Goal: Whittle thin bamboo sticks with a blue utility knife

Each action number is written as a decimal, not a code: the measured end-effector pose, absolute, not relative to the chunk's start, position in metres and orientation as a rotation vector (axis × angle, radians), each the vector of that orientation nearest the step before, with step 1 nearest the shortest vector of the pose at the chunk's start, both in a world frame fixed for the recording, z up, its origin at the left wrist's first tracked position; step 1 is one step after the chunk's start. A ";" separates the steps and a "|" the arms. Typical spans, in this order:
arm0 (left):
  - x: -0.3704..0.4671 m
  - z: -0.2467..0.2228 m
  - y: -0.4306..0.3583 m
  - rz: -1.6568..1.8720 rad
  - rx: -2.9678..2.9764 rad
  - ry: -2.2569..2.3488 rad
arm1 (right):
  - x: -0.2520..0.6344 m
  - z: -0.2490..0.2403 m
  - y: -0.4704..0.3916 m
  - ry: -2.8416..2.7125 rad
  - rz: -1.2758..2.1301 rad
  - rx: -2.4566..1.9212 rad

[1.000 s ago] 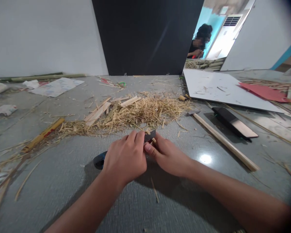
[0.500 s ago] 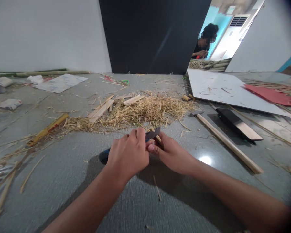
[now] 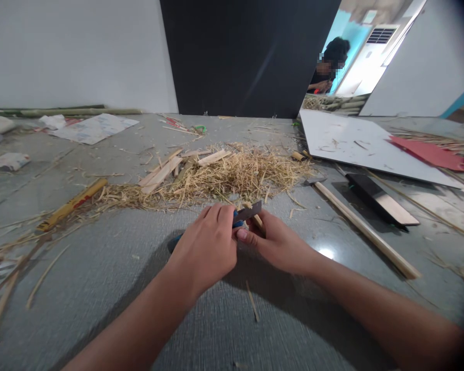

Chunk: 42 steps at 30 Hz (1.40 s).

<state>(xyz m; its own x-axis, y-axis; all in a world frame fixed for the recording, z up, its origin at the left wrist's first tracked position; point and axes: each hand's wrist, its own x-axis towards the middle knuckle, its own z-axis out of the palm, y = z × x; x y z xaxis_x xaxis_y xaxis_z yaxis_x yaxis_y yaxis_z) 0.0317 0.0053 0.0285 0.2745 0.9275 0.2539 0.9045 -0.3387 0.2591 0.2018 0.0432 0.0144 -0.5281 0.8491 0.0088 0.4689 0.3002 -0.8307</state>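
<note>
My left hand (image 3: 211, 242) is wrapped round the blue and black handle of a knife (image 3: 252, 210), whose short grey blade sticks out toward the right. Between the fingers of my right hand (image 3: 276, 239) is a small piece of bamboo (image 3: 258, 223), its end close to the blade. The two hands meet near the middle, with the right thumb beside the left fingers. Just beyond them lies a heap of thin shavings (image 3: 239, 178), with flat wood strips (image 3: 162, 175) at its left.
A yellow tool (image 3: 73, 205) lies at left. At right are a wooden-handled tool (image 3: 365, 229), a black object (image 3: 381, 198), a white board (image 3: 363, 147) and red sheet (image 3: 429, 153). A black panel (image 3: 247, 56) stands behind; a person (image 3: 330, 64) sits further back.
The blade has tilted and shifted slightly right, showing more of itself and of the blue handle. Both hands keep their hold. The view has shifted a little.
</note>
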 end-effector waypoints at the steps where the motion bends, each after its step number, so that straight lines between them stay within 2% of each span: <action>1: 0.032 0.030 0.006 0.536 2.488 1.793 | 0.202 0.014 0.043 -2.121 1.126 -1.174; 9: 0.036 0.035 0.002 0.290 2.515 1.994 | 0.202 0.010 0.047 -2.130 1.150 -1.191; 17: 0.047 0.033 0.000 0.301 2.462 2.141 | 0.199 0.018 0.044 -2.102 1.114 -1.111; 23: 0.055 0.024 -0.002 0.298 2.425 2.266 | 0.199 0.015 0.044 -2.141 0.939 -1.240; 31: 0.051 0.033 0.011 0.275 2.274 2.296 | 0.199 0.015 0.046 -2.018 0.968 -1.392; 34: 0.018 0.050 0.025 0.414 1.805 2.630 | 0.200 0.016 0.050 -1.852 0.915 -1.568; 36: 0.000 0.056 0.029 0.536 1.766 2.805 | 0.201 0.017 0.052 -1.839 0.881 -1.554; 42: 0.014 0.039 0.020 0.484 2.214 2.239 | 0.199 0.015 0.050 -1.842 0.907 -1.392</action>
